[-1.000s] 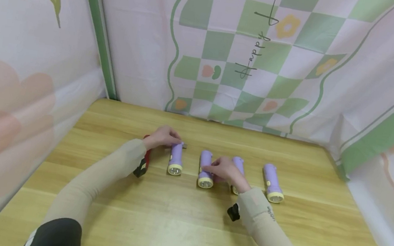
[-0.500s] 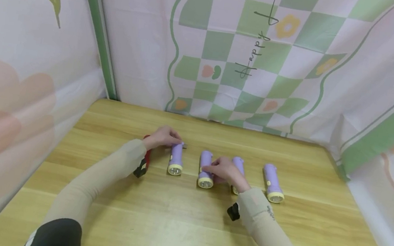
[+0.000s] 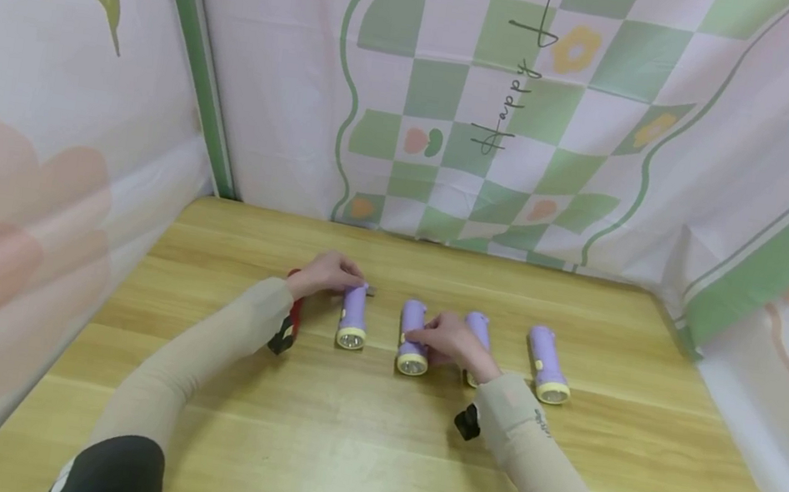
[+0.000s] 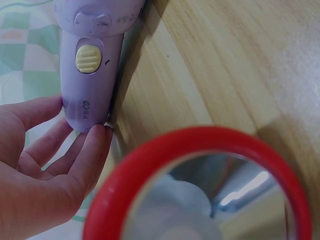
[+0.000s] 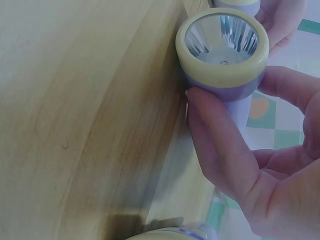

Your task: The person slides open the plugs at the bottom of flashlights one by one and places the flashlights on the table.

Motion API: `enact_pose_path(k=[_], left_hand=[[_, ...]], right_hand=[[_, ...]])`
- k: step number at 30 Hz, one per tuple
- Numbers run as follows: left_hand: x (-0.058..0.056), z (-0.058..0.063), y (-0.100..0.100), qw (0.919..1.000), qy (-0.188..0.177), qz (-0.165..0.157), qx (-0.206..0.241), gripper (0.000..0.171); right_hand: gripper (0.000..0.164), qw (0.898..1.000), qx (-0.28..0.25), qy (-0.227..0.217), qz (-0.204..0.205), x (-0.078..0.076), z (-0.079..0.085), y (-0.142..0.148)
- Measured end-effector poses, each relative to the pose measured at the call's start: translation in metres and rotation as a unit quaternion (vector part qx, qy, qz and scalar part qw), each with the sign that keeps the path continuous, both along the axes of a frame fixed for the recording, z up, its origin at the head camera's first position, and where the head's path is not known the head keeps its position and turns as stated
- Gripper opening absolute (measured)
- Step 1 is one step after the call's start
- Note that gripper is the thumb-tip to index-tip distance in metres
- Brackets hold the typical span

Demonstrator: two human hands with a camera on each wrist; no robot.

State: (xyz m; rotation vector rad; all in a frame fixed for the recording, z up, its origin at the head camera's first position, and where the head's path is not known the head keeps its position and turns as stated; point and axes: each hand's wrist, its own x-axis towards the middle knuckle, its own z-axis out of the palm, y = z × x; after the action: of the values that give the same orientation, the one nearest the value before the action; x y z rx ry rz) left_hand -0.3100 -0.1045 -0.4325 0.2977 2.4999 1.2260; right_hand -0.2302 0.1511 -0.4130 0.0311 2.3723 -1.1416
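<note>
Several purple flashlights with cream rims lie in a row on the wooden table. My left hand (image 3: 332,272) pinches the tail end of the leftmost purple flashlight (image 3: 352,312), whose cream switch (image 4: 88,59) faces up in the left wrist view. My right hand (image 3: 453,338) holds the second purple flashlight (image 3: 412,320) between thumb and fingers, near its cream rim (image 5: 220,75) in the right wrist view. Partly hidden behind the right hand is a third purple flashlight (image 3: 477,327). Beneath my left wrist lies a red thing (image 3: 296,312); the left wrist view shows a red-rimmed flashlight head (image 4: 200,142).
Another purple flashlight (image 3: 544,364) lies at the right end of the row. A small grey piece (image 3: 370,291) sits by the leftmost purple flashlight's tail. Patterned cloth (image 3: 294,97) hangs around the back and sides of the table (image 3: 335,456).
</note>
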Motion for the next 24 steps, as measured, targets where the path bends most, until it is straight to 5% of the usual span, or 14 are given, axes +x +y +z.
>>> enact_pose_path(k=[24], left_hand=[[0.0030, 0.0020, 0.0009, 1.0000, 0.004, -0.003, 0.003, 0.032]], right_hand=[[0.038, 1.000, -0.025, 0.013, -0.005, -0.0003, 0.0049, 0.0042]])
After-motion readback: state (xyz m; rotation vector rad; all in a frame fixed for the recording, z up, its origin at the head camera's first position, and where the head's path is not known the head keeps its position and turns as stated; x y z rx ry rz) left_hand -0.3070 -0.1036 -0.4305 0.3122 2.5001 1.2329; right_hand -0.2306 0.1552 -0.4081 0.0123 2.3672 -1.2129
